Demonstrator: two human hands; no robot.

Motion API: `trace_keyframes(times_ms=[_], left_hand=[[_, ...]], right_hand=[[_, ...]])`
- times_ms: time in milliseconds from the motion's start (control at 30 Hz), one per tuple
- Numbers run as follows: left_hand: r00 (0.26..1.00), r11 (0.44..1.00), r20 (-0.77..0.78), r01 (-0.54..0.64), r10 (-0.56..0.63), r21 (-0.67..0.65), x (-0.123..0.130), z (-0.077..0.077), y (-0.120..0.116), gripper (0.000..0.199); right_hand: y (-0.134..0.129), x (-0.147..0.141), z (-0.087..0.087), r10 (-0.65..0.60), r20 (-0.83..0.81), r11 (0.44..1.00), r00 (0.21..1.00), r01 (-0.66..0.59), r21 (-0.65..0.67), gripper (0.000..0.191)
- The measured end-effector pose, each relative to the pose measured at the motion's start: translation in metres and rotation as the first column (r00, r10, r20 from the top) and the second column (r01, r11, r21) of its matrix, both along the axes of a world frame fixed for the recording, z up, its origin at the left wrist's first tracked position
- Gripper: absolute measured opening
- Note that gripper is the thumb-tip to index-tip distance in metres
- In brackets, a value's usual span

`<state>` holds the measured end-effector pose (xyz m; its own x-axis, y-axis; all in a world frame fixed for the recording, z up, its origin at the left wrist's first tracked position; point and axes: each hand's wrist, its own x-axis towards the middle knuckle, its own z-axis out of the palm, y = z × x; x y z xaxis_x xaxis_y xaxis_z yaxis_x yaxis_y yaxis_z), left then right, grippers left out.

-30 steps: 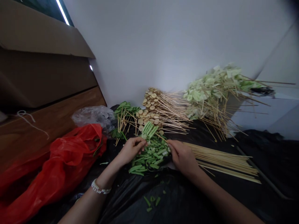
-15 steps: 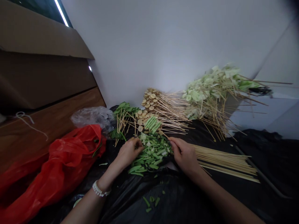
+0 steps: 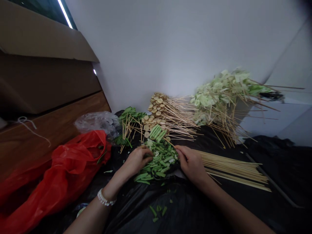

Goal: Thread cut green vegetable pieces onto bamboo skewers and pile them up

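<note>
A bamboo skewer with several green bean pieces threaded side by side on its far end is pinched in my right hand. Below it lies a loose heap of cut green beans on black plastic. At the heap's left edge rests my left hand, wearing a beaded bracelet. Its fingers are curled in toward the thumb, and whatever sits between them is hidden.
Skewered potato slices and leafy skewers are stacked by the wall. Bare skewers lie to the right. Finished-looking bean skewers, a clear bag and a red bag are at left.
My left hand has shifted slightly right over the cut beans. The skewer in my right hand has moved a little left, its bean pieces with it.
</note>
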<state>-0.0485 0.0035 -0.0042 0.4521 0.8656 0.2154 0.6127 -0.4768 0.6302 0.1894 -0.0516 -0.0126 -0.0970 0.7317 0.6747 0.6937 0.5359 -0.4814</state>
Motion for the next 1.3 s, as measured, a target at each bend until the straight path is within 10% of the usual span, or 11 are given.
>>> trace_keyframes(times_ms=[167,300,433,667,900,1167,1300], left_hand=[[0.894,0.983,0.423,-0.089,0.149,-0.158,0.013,0.004,-0.005,0.027],[0.512,0.833,0.78,0.198,0.361,-0.516,0.028,0.008,-0.014,0.033],[0.268,0.712,0.776,0.309,0.571,-0.63,0.035,0.011,-0.018,0.029],[0.266,0.664,0.764,0.38,0.588,-0.644,0.031,0.008,-0.015,0.025],[0.27,0.659,0.759,0.379,0.593,-0.65,0.032,0.008,-0.018,0.022],[0.242,0.645,0.791,0.47,0.562,-0.602,0.032,0.007,-0.02,0.024],[0.292,0.69,0.788,0.381,0.542,-0.615,0.036,0.007,-0.021,0.021]], right_hand=[[-0.003,-0.004,0.0,0.012,0.009,1.0,1.0,-0.012,-0.003,0.023],[-0.008,-0.011,-0.004,0.036,0.078,0.999,0.996,-0.035,-0.009,0.025],[-0.013,-0.017,-0.007,0.068,0.135,0.998,0.989,-0.066,-0.016,0.027],[-0.016,-0.018,0.005,0.181,0.06,0.971,0.982,-0.169,-0.168,0.023],[-0.017,-0.014,-0.008,-0.061,0.376,0.988,0.925,0.001,0.157,0.037],[-0.019,-0.019,0.018,0.22,-0.029,0.926,0.975,-0.218,-0.307,0.025],[-0.018,-0.017,0.008,0.127,0.082,0.984,0.988,-0.115,-0.139,0.026]])
